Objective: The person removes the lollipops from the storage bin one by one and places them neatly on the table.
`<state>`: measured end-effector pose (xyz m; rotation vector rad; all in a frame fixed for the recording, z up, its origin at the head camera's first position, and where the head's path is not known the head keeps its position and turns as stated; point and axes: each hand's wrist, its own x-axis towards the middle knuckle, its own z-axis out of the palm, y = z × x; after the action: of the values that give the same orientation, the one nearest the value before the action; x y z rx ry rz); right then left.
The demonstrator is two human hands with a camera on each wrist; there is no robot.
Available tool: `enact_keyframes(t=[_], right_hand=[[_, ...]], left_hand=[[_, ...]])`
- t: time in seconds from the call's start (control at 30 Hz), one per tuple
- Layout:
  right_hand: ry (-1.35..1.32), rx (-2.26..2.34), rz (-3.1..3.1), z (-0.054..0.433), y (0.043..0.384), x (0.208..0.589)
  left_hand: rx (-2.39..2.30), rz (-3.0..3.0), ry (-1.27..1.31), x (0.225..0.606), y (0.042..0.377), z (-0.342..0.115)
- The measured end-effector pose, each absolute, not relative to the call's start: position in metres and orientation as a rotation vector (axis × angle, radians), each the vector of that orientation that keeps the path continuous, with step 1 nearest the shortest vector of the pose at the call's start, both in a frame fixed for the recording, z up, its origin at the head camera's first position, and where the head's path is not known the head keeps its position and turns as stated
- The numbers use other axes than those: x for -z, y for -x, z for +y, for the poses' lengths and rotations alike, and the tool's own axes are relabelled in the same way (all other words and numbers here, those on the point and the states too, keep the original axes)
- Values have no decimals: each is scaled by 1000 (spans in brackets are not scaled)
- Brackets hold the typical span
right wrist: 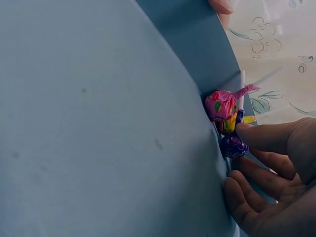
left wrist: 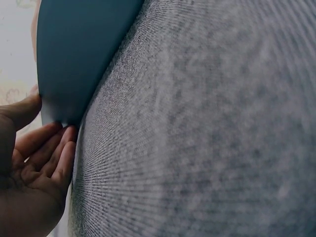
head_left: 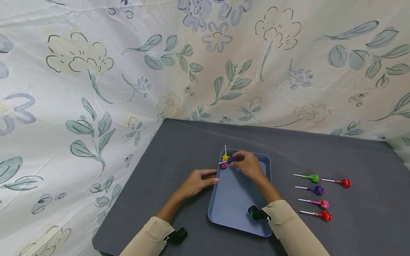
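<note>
A blue-grey tray (head_left: pixel 238 199) lies on the table. At its left rim is my left hand (head_left: pixel 199 182), the thumb over the edge and the fingers against the outer wall, as the left wrist view shows. My right hand (head_left: pixel 248 165) reaches into the tray's far left corner and pinches a purple-wrapped lollipop (right wrist: pixel 234 146) between thumb and fingers. The lollipop's white stick points left in the head view. Right by it in that corner are a yellow lollipop (head_left: pixel 225 156), its stick upward over the rim, and a pink lollipop (right wrist: pixel 220 104).
To the right of the tray, several lollipops lie on the dark grey table (head_left: pixel 362 227): a green one (head_left: pixel 314 177), a red one (head_left: pixel 346 182), a purple one (head_left: pixel 318 190), a pink one (head_left: pixel 323 203) and another red one (head_left: pixel 325 215). Flowered cloth (head_left: pixel 205 81) hangs behind.
</note>
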<state>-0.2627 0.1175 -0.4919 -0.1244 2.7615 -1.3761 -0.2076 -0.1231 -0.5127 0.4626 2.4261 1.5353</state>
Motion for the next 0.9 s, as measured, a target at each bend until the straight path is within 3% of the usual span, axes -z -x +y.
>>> enact_keyframes(t=[0.9], right_hand=[[123, 1352, 2794, 119, 263, 494]], left_hand=[[-1571, 2423, -465, 518, 211, -121]])
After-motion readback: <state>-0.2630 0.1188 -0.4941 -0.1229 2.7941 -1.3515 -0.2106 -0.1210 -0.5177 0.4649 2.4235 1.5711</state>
